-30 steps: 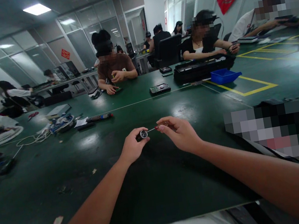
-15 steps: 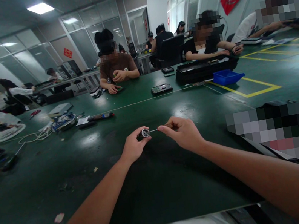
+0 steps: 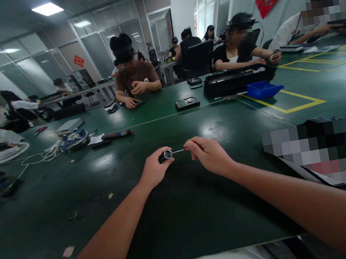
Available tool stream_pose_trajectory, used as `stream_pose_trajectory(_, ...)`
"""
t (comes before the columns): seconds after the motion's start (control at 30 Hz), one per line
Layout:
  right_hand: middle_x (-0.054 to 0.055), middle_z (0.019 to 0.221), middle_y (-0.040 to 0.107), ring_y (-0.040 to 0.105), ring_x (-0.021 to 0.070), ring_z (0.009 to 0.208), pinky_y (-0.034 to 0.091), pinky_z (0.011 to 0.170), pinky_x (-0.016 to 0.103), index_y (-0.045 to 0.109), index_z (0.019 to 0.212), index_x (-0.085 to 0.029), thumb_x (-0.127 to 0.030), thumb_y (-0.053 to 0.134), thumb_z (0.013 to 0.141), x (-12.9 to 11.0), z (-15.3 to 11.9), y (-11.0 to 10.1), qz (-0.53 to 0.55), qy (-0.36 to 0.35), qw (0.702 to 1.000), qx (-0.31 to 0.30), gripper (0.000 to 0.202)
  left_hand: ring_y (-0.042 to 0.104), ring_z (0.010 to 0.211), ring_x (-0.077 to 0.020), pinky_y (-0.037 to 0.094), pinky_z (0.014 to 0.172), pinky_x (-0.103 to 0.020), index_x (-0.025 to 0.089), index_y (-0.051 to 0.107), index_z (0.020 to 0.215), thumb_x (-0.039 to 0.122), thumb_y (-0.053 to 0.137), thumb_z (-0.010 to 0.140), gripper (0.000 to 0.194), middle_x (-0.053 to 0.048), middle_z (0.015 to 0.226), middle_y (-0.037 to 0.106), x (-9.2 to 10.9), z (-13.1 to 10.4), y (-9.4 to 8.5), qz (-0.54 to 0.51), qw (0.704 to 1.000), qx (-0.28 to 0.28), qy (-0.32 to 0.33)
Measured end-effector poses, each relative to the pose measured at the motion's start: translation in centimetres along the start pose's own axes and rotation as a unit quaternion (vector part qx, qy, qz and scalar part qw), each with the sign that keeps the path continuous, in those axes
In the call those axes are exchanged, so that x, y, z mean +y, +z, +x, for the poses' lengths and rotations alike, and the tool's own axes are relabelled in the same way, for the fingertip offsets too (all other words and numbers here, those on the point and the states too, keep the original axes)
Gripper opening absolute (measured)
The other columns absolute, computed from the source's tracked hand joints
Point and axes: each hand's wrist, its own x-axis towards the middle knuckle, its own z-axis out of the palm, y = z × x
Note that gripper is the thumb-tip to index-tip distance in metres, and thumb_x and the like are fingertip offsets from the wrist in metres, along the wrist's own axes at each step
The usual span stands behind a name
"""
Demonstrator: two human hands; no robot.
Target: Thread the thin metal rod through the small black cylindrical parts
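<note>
Between thumb and fingers, my left hand [image 3: 154, 166] grips a small dark cylindrical part [image 3: 167, 154] with a pale ring round its open end, which faces me. My right hand [image 3: 209, 153] is closed around the handle of a screwdriver [image 3: 178, 151]. Its thin metal shaft points left and reaches the ringed end of the part; whether the tip sits inside cannot be made out. A bit of red shows at the handle by my fingertips. Both hands are held above the green table [image 3: 174, 217].
A pen-shaped tool [image 3: 117, 135] and a cable bundle [image 3: 73, 140] lie to the left. Ahead are a hard drive [image 3: 187, 103], a blue tray [image 3: 263, 89] and a long black housing [image 3: 237, 79]. Co-workers sit across the table, one in a brown shirt [image 3: 135, 76].
My right hand has shifted its grip on the screwdriver, its fingers now curled differently and set slightly further right. My left hand and the dark part are almost still.
</note>
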Motion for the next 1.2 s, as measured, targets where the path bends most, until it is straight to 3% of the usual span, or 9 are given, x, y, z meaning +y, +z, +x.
stream_pose_trajectory(0.23, 0.002, 0.075, 0.065, 0.057, 0.0173, 0.063, 0.039, 0.058, 0.029, 0.059, 0.110, -0.021, -0.030, 0.049, 0.094, -0.35, -0.26, 0.06, -0.024, -0.027, 0.999, 0.011, 0.021, 0.061, 0.113, -0.0253, 0.041, 0.104, -0.044, 0.027, 0.068, 0.114, 0.027, 0.072, 0.082, 0.033, -0.004, 0.119, 0.069, -0.40, -0.04, 0.10, 0.036, 0.999, -0.005, 0.019)
stream_pose_trajectory(0.5, 0.001, 0.075, 0.064, 0.059, 0.0170, 0.064, 0.040, 0.058, 0.030, 0.062, 0.101, -0.022, -0.040, 0.041, 0.099, 0.24, -0.16, 0.19, 0.006, -0.011, 1.000, -0.011, 0.028, 0.060, 0.116, -0.0262, 0.038, 0.108, -0.047, 0.029, 0.068, 0.115, 0.028, 0.072, 0.082, 0.033, -0.004, 0.120, 0.069, -0.32, -0.06, 0.03, 0.035, 0.999, -0.009, 0.015)
stream_pose_trajectory(0.67, 0.001, 0.076, 0.064, 0.059, 0.0170, 0.064, 0.042, 0.059, 0.030, 0.058, 0.111, -0.022, -0.033, 0.048, 0.095, 0.36, -0.10, 0.38, 0.005, -0.019, 1.000, 0.000, 0.022, 0.060, 0.118, -0.0250, 0.037, 0.109, -0.044, 0.027, 0.068, 0.117, 0.025, 0.072, 0.082, 0.035, -0.003, 0.121, 0.069, -0.22, 0.02, -0.04, 0.031, 1.000, -0.005, 0.003)
stream_pose_trajectory(0.83, 0.004, 0.088, 0.067, 0.064, 0.0187, 0.079, 0.047, 0.070, 0.031, 0.055, 0.112, -0.021, -0.028, 0.052, 0.093, 0.48, -0.10, 0.38, 0.029, -0.033, 0.999, 0.004, 0.021, 0.060, 0.117, -0.0242, 0.036, 0.110, -0.044, 0.027, 0.068, 0.116, 0.025, 0.072, 0.082, 0.034, -0.002, 0.120, 0.069, -0.16, 0.09, -0.12, 0.030, 1.000, 0.004, -0.005)
stream_pose_trajectory(1.0, 0.000, 0.069, 0.063, 0.061, 0.0167, 0.064, 0.045, 0.064, 0.030, 0.062, 0.100, -0.021, -0.038, 0.038, 0.100, 0.60, 0.18, 0.18, 0.040, -0.003, 0.999, -0.026, 0.030, 0.060, 0.116, -0.0247, 0.037, 0.110, -0.046, 0.028, 0.068, 0.116, 0.024, 0.073, 0.081, 0.034, -0.002, 0.119, 0.069, -0.10, 0.00, 0.02, 0.043, 0.999, -0.011, 0.004)
stream_pose_trajectory(1.2, 0.004, 0.086, 0.068, 0.061, 0.0177, 0.070, 0.044, 0.064, 0.031, 0.058, 0.113, -0.021, -0.031, 0.045, 0.096, 0.45, 0.15, 0.17, 0.007, -0.013, 1.000, -0.015, 0.024, 0.060, 0.116, -0.0248, 0.037, 0.109, -0.047, 0.027, 0.068, 0.115, 0.023, 0.072, 0.082, 0.034, -0.002, 0.120, 0.069, -0.03, 0.01, -0.07, 0.051, 0.999, -0.010, 0.003)
